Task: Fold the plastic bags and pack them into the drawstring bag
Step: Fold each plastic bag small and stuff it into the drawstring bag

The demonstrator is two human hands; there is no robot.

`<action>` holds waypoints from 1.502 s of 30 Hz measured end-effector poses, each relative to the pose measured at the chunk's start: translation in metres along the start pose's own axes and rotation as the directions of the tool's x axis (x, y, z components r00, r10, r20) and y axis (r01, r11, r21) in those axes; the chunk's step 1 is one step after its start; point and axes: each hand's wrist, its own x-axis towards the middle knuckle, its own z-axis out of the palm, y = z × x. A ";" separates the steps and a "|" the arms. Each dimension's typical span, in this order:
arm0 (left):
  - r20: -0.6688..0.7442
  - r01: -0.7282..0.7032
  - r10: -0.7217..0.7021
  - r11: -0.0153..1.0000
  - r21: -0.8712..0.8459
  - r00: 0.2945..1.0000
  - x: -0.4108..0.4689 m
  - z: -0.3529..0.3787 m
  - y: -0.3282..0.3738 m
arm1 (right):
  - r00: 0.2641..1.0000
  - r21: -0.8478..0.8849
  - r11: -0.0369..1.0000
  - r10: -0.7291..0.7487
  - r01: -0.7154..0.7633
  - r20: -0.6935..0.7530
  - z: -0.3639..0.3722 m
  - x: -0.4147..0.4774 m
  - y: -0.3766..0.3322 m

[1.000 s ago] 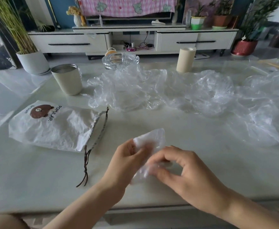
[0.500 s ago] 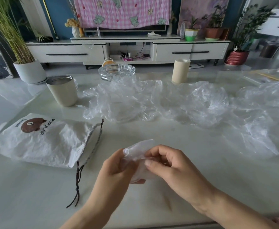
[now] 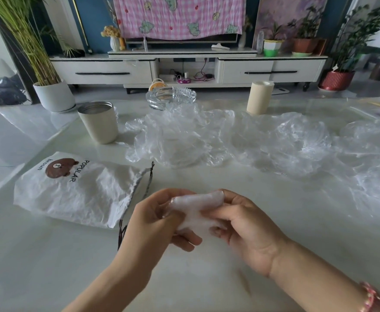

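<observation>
A small folded plastic bag, cloudy white, is held just above the surface near the front edge, between both hands. The left hand pinches the bag's left side, thumb on top and fingers curled beneath. The right hand pinches the right side, its fingers bent over the top edge and its thumb lying across the face of the bag. A pink braided bracelet sits on the right wrist.

To the left of the hands, a white drawstring bag lies flat on the surface. It is printed with a brown bear's face and the words "POPULAR" and "brown". Its gathered mouth points toward the hands, and a dark cord trails from it toward the front edge.

Behind the hands, a loose pile of clear plastic bags stretches across the middle of the surface and off to the right. A beige cup stands at the pile's left end. A glass dish and a beige cylinder stand at the far edge, behind the pile.

Beyond the surface is a white cabinet with potted plants at either side, and a pink checked cloth hangs above it.
</observation>
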 end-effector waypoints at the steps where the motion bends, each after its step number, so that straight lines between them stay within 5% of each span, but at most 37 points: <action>1: -0.004 0.032 -0.032 0.998 -0.046 0.999 0.001 0.000 0.001 | 1.000 0.031 1.000 -0.002 0.002 -0.009 0.002 0.001 -0.001; 5: -0.020 0.162 -0.172 0.954 -0.254 0.985 0.007 -0.007 0.003 | 0.998 -0.059 0.996 -0.064 0.065 0.015 0.009 0.006 0.002; 8: -0.019 0.181 -0.188 0.964 -0.197 0.982 0.010 -0.012 0.001 | 0.985 -0.211 0.963 -0.160 0.169 0.055 0.009 0.005 0.004; 13: -0.128 0.068 -0.069 0.998 -0.019 0.989 0.013 -0.014 -0.005 | 0.979 -0.389 0.900 -0.165 0.199 0.118 -0.002 0.007 -0.004; 18: -0.023 -0.153 0.160 0.973 0.171 0.987 0.009 -0.011 -0.004 | 0.987 -0.442 0.887 -0.075 0.129 0.139 -0.008 0.007 -0.008; 23: -0.082 -0.293 0.326 0.916 0.275 0.942 0.009 -0.009 -0.008 | 0.973 -0.535 0.826 -0.063 0.176 0.221 -0.002 0.005 -0.002; 27: -0.099 -0.120 0.131 0.987 0.112 0.986 0.014 -0.009 -0.008 | 0.956 -0.518 0.807 -0.198 0.283 0.215 0.000 0.003 -0.004; 30: 0.118 0.178 -0.160 0.969 -0.169 0.980 0.016 -0.011 -0.007 | 0.936 -0.452 0.821 -0.276 0.348 0.220 0.000 0.000 -0.009; 32: 0.141 0.193 -0.179 0.977 -0.094 0.974 0.015 -0.011 -0.008 | 0.953 -0.304 0.909 -0.233 0.284 0.193 -0.001 0.001 -0.012; 34: -0.003 0.060 -0.060 0.988 0.145 0.998 0.016 -0.013 -0.013 | 0.968 -0.271 0.931 -0.219 0.244 0.120 -0.003 0.007 -0.011; 36: -0.201 -0.157 0.292 0.849 0.504 0.935 0.019 -0.020 -0.010 | 0.974 -0.324 0.918 -0.221 0.227 0.056 -0.005 0.013 -0.008; 38: -0.175 -0.219 0.563 0.562 0.797 0.808 0.024 -0.029 -0.009 | 0.977 -0.371 0.905 -0.209 0.209 0.039 -0.007 0.016 -0.004; 39: -0.134 -0.161 0.551 0.454 0.877 0.823 0.027 -0.036 -0.012 | 0.978 -0.382 0.901 -0.201 0.204 0.046 -0.007 0.017 -0.003; 42: -0.215 0.152 0.231 0.261 0.953 0.949 0.035 -0.049 -0.025 | 0.975 -0.434 0.873 -0.192 0.221 0.111 -0.008 0.017 -0.001; 45: -0.214 0.154 0.264 0.230 0.961 0.941 0.041 -0.052 -0.035 | 0.954 -0.573 0.763 -0.244 0.298 0.171 -0.011 0.021 0.004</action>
